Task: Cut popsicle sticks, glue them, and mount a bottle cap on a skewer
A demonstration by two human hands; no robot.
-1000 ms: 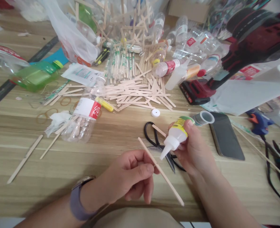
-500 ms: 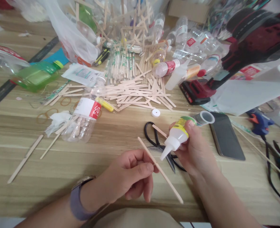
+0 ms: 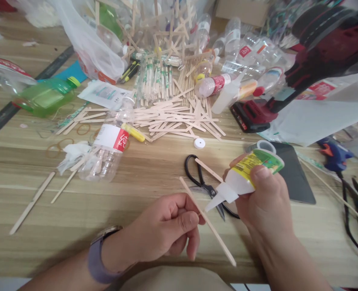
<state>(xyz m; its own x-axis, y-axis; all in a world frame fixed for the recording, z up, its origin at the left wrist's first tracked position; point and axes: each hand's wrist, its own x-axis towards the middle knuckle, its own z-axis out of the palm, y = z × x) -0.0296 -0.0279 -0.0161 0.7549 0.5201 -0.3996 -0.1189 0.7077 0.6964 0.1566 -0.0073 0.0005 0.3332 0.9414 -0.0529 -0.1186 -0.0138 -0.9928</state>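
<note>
Between thumb and fingers, my left hand [image 3: 172, 228] pinches a flat wooden stick [image 3: 217, 234] that slants down to the right. My right hand [image 3: 263, 198] is wrapped round a white glue bottle [image 3: 242, 173] with a yellow and green label. The bottle is tilted, and its nozzle tip is at the stick's edge, close to my left fingertips; whether they touch I cannot tell. Black-handled scissors [image 3: 209, 188] lie behind the stick, with another wooden stick [image 3: 209, 169] across them. A white cap [image 3: 199, 143] rests farther back.
A plastic bottle with sticks [image 3: 109, 141] stands left of centre, before a stick pile [image 3: 172, 119]. A red and black power tool [image 3: 254, 115] is at the right, near a dark phone [image 3: 300, 178] and a blue glue gun [image 3: 335, 155]. A green bottle [image 3: 48, 97] lies left.
My right hand has moved right and tipped the glue bottle flatter, bringing its nozzle down to the stick. My left hand and the stick have shifted slightly right and down.
</note>
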